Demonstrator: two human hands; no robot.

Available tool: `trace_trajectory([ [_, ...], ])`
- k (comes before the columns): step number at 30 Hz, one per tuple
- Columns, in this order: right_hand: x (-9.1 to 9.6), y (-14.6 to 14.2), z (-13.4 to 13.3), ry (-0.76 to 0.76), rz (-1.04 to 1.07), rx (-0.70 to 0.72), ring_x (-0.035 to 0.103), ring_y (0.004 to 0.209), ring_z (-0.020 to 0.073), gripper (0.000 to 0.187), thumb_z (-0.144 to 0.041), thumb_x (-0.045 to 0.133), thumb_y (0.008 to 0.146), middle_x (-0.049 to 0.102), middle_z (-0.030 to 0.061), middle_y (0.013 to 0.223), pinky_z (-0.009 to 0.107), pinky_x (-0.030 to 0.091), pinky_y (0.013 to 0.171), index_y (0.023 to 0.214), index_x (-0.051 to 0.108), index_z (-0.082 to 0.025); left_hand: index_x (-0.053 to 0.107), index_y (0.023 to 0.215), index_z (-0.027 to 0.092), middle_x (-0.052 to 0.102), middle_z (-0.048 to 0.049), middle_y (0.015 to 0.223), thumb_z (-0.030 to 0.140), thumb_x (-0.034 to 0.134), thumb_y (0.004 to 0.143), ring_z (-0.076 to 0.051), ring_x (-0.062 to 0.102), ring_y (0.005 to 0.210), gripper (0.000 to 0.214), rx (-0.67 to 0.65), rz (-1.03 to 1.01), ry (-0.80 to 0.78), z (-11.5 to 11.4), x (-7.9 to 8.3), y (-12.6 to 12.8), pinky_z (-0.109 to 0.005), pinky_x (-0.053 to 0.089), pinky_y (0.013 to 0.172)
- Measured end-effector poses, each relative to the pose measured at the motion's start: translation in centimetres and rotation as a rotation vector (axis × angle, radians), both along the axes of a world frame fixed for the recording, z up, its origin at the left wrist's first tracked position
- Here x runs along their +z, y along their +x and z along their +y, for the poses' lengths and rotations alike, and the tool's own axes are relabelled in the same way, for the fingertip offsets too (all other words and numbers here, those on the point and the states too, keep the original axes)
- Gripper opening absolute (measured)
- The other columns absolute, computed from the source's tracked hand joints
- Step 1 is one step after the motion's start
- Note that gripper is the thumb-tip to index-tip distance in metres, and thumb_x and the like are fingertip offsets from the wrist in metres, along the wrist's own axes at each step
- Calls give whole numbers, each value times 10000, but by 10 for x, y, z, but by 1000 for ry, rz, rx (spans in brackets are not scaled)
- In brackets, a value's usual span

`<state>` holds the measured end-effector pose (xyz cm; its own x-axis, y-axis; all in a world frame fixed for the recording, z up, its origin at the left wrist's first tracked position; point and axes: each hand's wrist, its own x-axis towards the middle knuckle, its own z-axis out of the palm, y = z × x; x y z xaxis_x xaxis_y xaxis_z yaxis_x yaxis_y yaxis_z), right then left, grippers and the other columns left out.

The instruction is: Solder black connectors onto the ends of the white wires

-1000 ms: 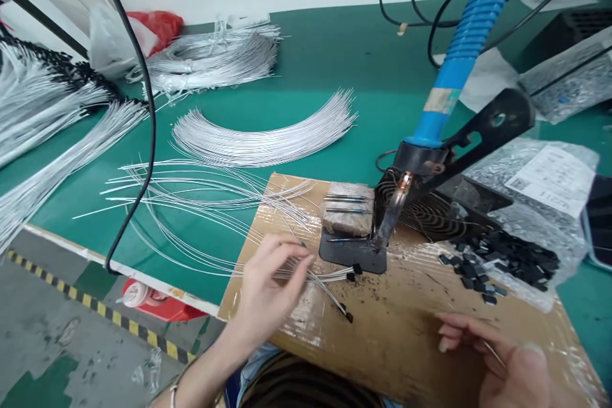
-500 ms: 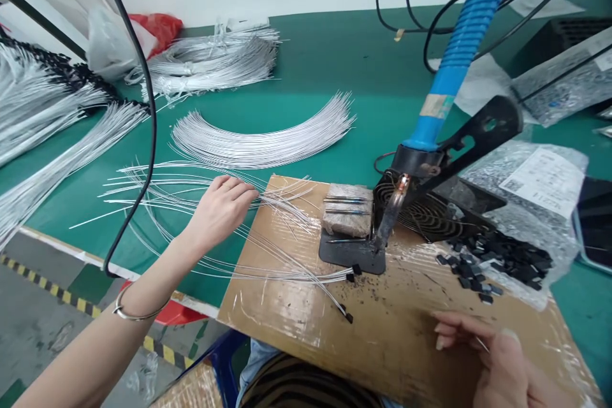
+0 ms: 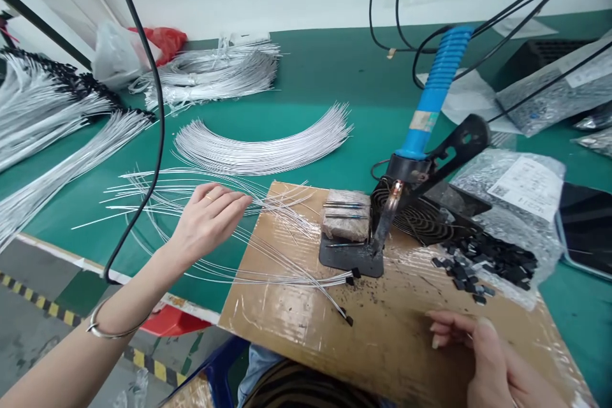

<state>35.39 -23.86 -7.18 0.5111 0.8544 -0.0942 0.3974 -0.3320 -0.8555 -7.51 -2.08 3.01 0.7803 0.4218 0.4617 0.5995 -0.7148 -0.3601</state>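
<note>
Over a loose spread of thin white wires (image 3: pixel 157 194) is my left hand (image 3: pixel 210 217), back up, fingers stretched to the right. Its thumb is hidden, and no wire is clearly gripped. My right hand (image 3: pixel 482 350) rests low at the right above a brown cardboard sheet (image 3: pixel 401 338), fingers loosely bent and thumb apart, with nothing visible in them. Between the hands, several wires tipped with small black pieces (image 3: pixel 351 277) lie on the cardboard. A blue-handled soldering iron (image 3: pixel 437 92) sits tilted in its black stand, tip down, beside a sponge-like block (image 3: pixel 347 217).
A curved bundle of white wires (image 3: pixel 268 150) lies behind my left hand. More bundles (image 3: pixel 229 70) sit further back and left. Small black pieces (image 3: pixel 502 261) spill from a clear bag (image 3: pixel 545 204) at the right. A black cable (image 3: pixel 160 108) hangs at the left.
My left hand has drawn slightly left and toward me, its fingers straighter than before. My right hand has barely moved. The whole view has shifted a little.
</note>
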Motion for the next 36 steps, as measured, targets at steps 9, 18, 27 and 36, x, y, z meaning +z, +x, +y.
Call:
trace_trajectory([
  [9, 60, -73, 20, 254, 221, 155, 725, 770, 218, 235, -455, 698, 1016, 764, 48, 880, 338, 610, 742, 1049, 827, -261, 745, 1143, 97, 867, -113, 974, 2, 779, 934, -232, 759, 814, 232, -156, 7, -8, -49, -1, 15, -429, 547, 899],
  [18, 77, -106, 49, 46, 556, 439, 529, 592, 111, 397, -499, 703, 1033, 612, -17, 687, 242, 420, 556, 766, 688, -205, 758, 1174, 105, 844, -150, 1057, -11, 523, 1025, -258, 765, 997, 302, -247, 24, -62, -75, -2, 31, -445, 543, 986],
  [27, 69, -95, 43, 87, 616, 469, 498, 580, 107, 376, -445, 726, 1035, 599, -24, 704, 261, 379, 556, 753, 670, -203, 741, 1148, 133, 843, -114, 1042, 22, 660, 965, -252, 745, 943, 228, -196, -78, -137, -88, 2, 42, -441, 546, 961],
  [36, 77, -84, 50, 289, 235, 734, 594, 690, 151, 231, -211, 657, 1051, 674, 7, 763, 276, 452, 638, 826, 711, -209, 595, 1401, 235, 798, -59, 1166, 131, 546, 1040, -197, 765, 1039, 379, -90, -409, -1074, -129, 8, 109, -305, 597, 921],
])
